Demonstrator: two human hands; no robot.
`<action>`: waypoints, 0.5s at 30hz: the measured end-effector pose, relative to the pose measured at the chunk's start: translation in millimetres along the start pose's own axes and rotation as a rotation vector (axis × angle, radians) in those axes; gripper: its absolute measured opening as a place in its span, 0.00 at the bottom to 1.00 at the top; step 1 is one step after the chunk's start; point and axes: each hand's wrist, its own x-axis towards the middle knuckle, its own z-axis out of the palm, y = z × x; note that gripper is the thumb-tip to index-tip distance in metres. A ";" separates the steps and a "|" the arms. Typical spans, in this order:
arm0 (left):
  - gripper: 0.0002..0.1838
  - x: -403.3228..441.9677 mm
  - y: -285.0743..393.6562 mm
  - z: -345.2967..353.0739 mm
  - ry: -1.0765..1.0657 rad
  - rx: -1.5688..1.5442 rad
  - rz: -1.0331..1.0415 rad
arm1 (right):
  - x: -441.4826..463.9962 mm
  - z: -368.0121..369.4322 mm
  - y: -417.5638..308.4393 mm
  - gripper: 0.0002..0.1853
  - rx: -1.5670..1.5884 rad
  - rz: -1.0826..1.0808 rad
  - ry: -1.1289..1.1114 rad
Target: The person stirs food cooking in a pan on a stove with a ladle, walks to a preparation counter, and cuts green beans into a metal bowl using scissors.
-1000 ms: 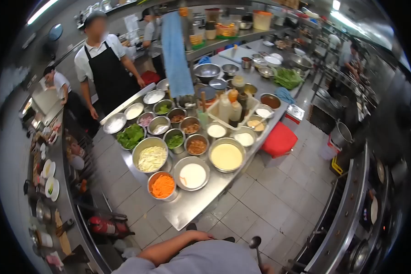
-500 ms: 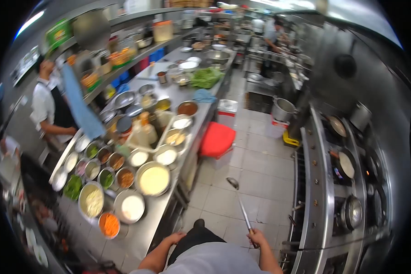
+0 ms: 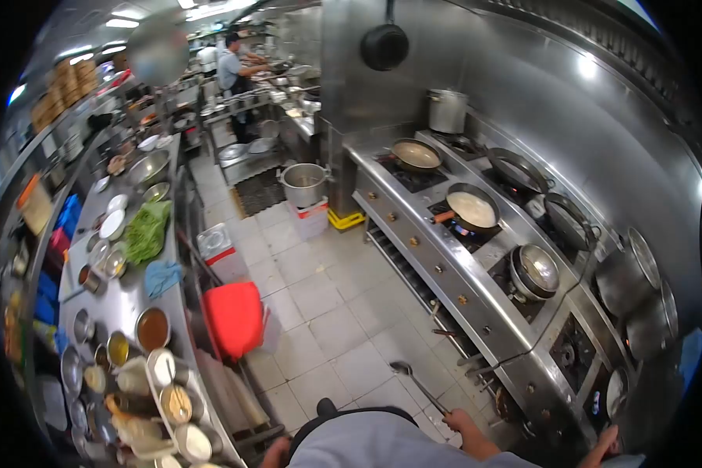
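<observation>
My right hand (image 3: 460, 421) is closed around the handle of a long metal ladle (image 3: 423, 388), held over the tiled floor with its bowl pointing forward. My left hand (image 3: 276, 451) hangs low beside my body at the bottom edge, its fingers not clear. On the stove (image 3: 425, 243) to the right, a frying pan with a wooden handle (image 3: 473, 207) holds something white over a blue flame. Behind it sits another pan with pale contents (image 3: 416, 154). Stacked metal bowls (image 3: 535, 270) stand on a nearer burner.
Another person's hand (image 3: 603, 446) shows at bottom right, near a small pan (image 3: 618, 390). A prep counter (image 3: 121, 292) with several ingredient bowls runs along the left. A red-lidded bin (image 3: 234, 318) stands beside it. A large pot (image 3: 304, 183) and a co-worker (image 3: 235, 74) are farther up the aisle.
My view has swung right, from the prep counter toward the stove. The ladle is still in my right hand. Another person's hand has come into view at bottom right.
</observation>
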 end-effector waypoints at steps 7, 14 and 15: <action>0.12 107.6 132.7 -175.1 0.304 0.049 -0.053 | -13.1 18.3 -89.4 0.19 0.417 -0.150 0.264; 0.10 159.7 248.9 -174.3 0.175 -0.273 -0.019 | 21.3 -28.2 -219.7 0.22 0.424 -0.245 0.185; 0.11 166.7 246.1 -163.0 0.124 -0.221 0.025 | 26.8 -33.7 -230.6 0.23 0.377 -0.319 0.276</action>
